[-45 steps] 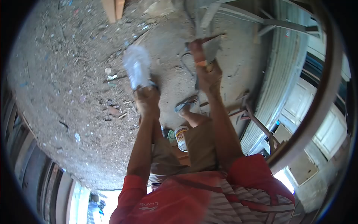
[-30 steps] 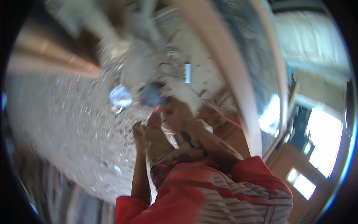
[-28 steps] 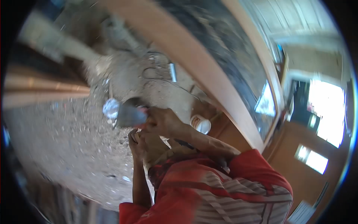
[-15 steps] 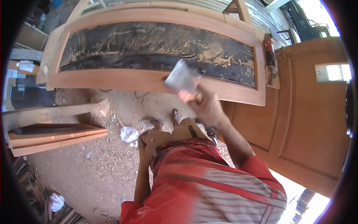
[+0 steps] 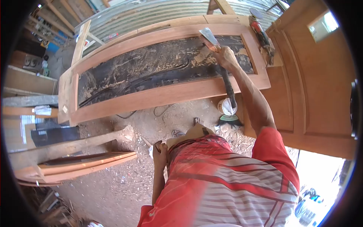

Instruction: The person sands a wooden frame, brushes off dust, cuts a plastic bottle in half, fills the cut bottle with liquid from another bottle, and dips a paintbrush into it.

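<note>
- Since ½ s ago: R hand [image 5: 227, 57] w/ scraper [image 5: 209, 35] has gone from over the near rail to over the far R part of the door panel [image 5: 147, 62]; R arm now stretched out fwd. View has swung too, so bucket + brush show better.
- Nearest: red/grey striped shirt [image 5: 245, 181], tan shorts [image 5: 193, 132] below it.
- L hand [image 5: 160, 147] low at L side, right by shorts, fingers curled in; can't tell if it's holding anything.
- Sandalled foot [image 5: 177, 133] on littered dirt floor [image 5: 113, 193], just past shorts.
- Stacked wood pcs [image 5: 94, 162] on L, near floor lvl.
- White bucket [image 5: 227, 107] on R, under near edge of door; green brush [image 5: 228, 118] w/ dark bristles just this side of it.
- Dark bar [image 5: 227, 85] runs across near rail twd bucket; can't tell what it is.
- Door frame [image 5: 151, 100], pale wood, lies flat around the panel; panel dark w/ tan patches.
- R hand clamped on scraper handle, wide metal blade pointing away, over panel's far edge; can't tell if touching.
- Red/blk grinder [image 5: 259, 32] just past door's R end.
- Brown door [image 5: 321, 90] upright far R.
- Corrugated sheet [image 5: 159, 10] at back.
</note>
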The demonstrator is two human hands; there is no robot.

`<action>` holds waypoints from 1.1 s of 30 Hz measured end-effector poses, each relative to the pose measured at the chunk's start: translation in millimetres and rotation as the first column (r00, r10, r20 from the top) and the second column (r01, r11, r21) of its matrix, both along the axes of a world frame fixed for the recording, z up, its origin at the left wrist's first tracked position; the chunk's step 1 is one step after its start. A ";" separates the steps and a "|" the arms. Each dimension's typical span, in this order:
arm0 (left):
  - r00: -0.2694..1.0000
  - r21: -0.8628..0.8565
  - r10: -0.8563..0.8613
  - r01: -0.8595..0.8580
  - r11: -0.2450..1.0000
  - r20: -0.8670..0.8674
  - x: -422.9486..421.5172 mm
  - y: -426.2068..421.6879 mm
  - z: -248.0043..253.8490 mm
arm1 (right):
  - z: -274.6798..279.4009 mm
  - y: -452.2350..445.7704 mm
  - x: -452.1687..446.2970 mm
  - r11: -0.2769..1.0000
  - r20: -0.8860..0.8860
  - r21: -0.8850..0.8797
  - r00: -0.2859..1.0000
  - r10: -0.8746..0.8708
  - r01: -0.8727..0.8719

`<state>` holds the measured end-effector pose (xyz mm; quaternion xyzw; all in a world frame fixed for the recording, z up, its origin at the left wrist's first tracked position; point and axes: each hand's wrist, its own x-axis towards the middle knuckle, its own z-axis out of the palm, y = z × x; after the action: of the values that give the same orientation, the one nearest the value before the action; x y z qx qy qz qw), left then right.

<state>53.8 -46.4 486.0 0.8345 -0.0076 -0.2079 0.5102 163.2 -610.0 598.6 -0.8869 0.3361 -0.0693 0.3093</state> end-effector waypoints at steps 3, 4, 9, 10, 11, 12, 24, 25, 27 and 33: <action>0.984 -0.032 0.044 -0.050 0.998 -0.170 8.5 19.9 1.8 | 7.8 6.0 6.1 0.995 -0.048 -0.035 0.994 -0.100 0.098; 0.986 -0.020 0.030 -0.034 0.999 -0.162 12.1 23.2 6.7 | 7.7 4.4 7.0 0.992 -0.055 -0.060 0.992 -0.112 0.108; 0.985 -0.055 0.044 -0.054 0.997 -0.170 34.8 29.5 30.2 | 4.8 0.7 7.0 0.991 -0.069 -0.117 0.995 -0.076 0.067; 0.987 -0.058 0.034 -0.043 0.997 -0.157 37.6 29.8 29.6 | 1.6 1.7 4.6 0.988 -0.025 -0.138 0.997 -0.071 0.067; 0.990 -0.061 0.023 -0.032 0.998 -0.138 43.2 28.5 28.5 | 2.3 3.6 4.3 0.985 0.024 -0.158 0.998 -0.065 0.068; 0.993 -0.063 0.013 -0.020 0.998 -0.119 49.1 27.4 28.1 | 3.7 5.5 4.4 0.985 0.023 -0.154 0.997 -0.072 0.075; 0.991 -0.118 -0.126 0.130 0.985 0.040 83.0 -89.9 74.2 | 28.4 -36.6 -46.7 0.994 0.175 -0.005 0.978 -0.110 0.113; 0.991 -0.179 -0.124 0.131 0.975 0.051 83.9 -106.2 72.3 | 27.9 -47.8 -49.3 0.994 0.173 0.013 0.979 -0.107 0.107; 0.987 -0.281 -0.151 0.160 0.946 0.054 87.6 -144.2 84.6 | 26.1 -68.2 -69.0 0.986 0.153 0.065 0.975 -0.160 0.152; 0.962 -0.280 -0.272 0.271 0.921 0.035 94.7 -255.1 133.9 | 15.2 -143.2 -103.1 0.940 0.269 0.240 0.913 -0.306 0.244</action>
<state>148.5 -301.5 619.9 0.7437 -0.1514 -0.2750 0.5902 60.2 -753.2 613.9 -0.7734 0.4120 -0.2125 0.4324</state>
